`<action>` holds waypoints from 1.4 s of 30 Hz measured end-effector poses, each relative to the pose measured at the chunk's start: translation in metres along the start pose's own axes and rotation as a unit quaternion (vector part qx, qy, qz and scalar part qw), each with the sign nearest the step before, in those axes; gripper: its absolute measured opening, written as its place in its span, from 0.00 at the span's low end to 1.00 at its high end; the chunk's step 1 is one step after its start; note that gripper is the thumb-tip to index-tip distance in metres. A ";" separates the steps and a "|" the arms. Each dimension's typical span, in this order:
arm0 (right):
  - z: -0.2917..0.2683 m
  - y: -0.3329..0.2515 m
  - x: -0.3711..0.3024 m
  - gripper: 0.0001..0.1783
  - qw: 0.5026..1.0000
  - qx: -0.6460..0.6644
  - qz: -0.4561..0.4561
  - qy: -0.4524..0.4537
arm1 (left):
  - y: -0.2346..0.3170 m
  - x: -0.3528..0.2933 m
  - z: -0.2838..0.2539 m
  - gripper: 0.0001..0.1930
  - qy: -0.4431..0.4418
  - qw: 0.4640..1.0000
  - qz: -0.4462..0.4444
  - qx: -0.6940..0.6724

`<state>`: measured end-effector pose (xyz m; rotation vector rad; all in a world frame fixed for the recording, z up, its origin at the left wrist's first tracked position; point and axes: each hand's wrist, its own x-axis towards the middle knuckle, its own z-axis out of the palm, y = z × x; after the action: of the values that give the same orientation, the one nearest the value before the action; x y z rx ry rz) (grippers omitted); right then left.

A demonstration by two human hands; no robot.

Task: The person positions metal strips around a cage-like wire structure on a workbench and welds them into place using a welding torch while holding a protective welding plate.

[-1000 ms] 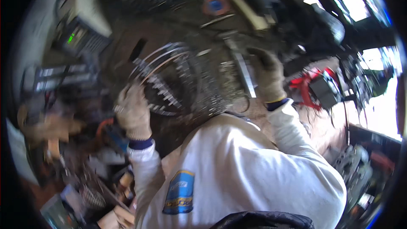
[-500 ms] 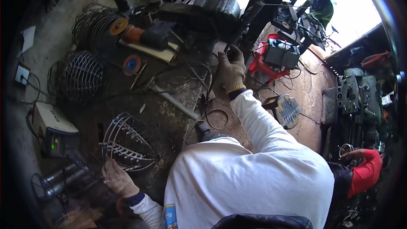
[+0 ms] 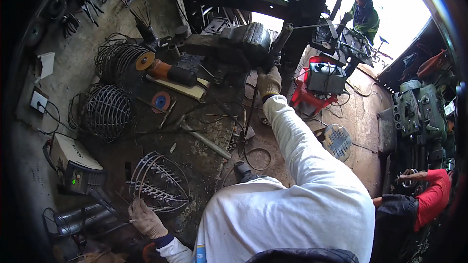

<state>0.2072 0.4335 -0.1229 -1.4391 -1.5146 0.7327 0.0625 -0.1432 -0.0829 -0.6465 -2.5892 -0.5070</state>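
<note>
Your left gloved hand (image 3: 146, 220) has its fingers closed on the near edge of the open, cage-like grey metal frame (image 3: 163, 171), probably to keep it steady. The frame lies on the dark, stained surface (image 3: 200, 178), nearer to you and left of the dark grey metal vise (image 3: 247, 38). Your right gloved hand (image 3: 269, 84) is beside this vise; its fingers seem curled, but I cannot tell around what.

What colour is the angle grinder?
The angle grinder is orange and black, clearest in the head view.
</note>
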 end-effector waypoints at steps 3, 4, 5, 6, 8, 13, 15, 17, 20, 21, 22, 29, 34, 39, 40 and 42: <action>0.004 -0.003 -0.004 0.19 1.000 0.010 -0.001 0.009 | 0.001 -0.001 -0.001 0.09 0.016 1.000 0.006 -0.001; 0.007 0.000 -0.002 0.19 1.000 0.008 -0.003 0.003 | -0.001 -0.001 0.001 0.09 0.010 1.000 0.009 -0.012; 0.009 0.006 0.007 0.19 0.997 0.025 -0.052 0.045 | -0.002 0.001 0.006 0.09 0.003 1.000 0.012 -0.024; 0.013 0.008 0.007 0.19 0.991 0.046 -0.101 0.073 | -0.010 -0.002 0.013 0.08 0.022 0.999 0.035 0.001; 0.013 -0.011 0.004 0.17 0.983 -0.008 -0.136 0.119 | -0.015 -0.005 0.010 0.09 0.030 0.997 0.048 0.046; -0.023 -0.008 0.043 0.16 0.957 0.037 -0.267 0.107 | -0.010 -0.003 -0.003 0.08 0.015 0.996 0.072 0.042; -0.052 -0.012 0.065 0.15 0.949 0.073 -0.298 0.077 | 0.006 0.004 -0.008 0.07 0.011 0.998 0.043 0.047; -0.072 -0.046 0.061 0.14 0.931 0.181 -0.316 -0.010 | 0.005 0.005 -0.013 0.06 0.020 0.999 -0.018 0.018; -0.100 -0.068 0.087 0.14 0.903 0.247 -0.328 -0.126 | -0.002 -0.005 -0.001 0.07 0.053 0.998 -0.019 0.029; -0.109 -0.075 0.089 0.14 0.897 0.302 -0.276 -0.169 | 0.000 -0.005 0.000 0.07 0.057 0.998 -0.019 0.028; -0.108 -0.088 0.073 0.16 0.909 0.223 -0.314 -0.159 | 0.000 -0.005 0.000 0.07 0.061 0.998 -0.017 0.029; -0.103 -0.167 0.010 0.23 0.870 0.137 -0.333 -0.337 | 0.001 -0.002 0.001 0.07 0.043 0.998 -0.018 0.028; -0.092 -0.201 -0.053 0.29 0.818 0.205 -0.253 -0.474 | -0.001 -0.003 0.000 0.07 0.048 0.999 -0.016 0.005; -0.077 -0.195 -0.014 0.30 0.760 0.190 -0.236 -0.575 | 0.002 -0.001 -0.006 0.07 0.036 0.999 -0.027 0.001; -0.074 -0.200 -0.018 0.29 0.754 0.179 -0.223 -0.591 | 0.002 -0.001 -0.007 0.07 0.040 0.999 -0.020 0.004; -0.067 -0.204 -0.010 0.27 0.753 0.140 -0.192 -0.614 | 0.002 0.001 -0.009 0.07 0.023 0.999 -0.029 0.008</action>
<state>0.1756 0.3830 0.0834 -0.2231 -2.3807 1.7129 0.0658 -0.1447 -0.0747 -0.5486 -2.5723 -0.5143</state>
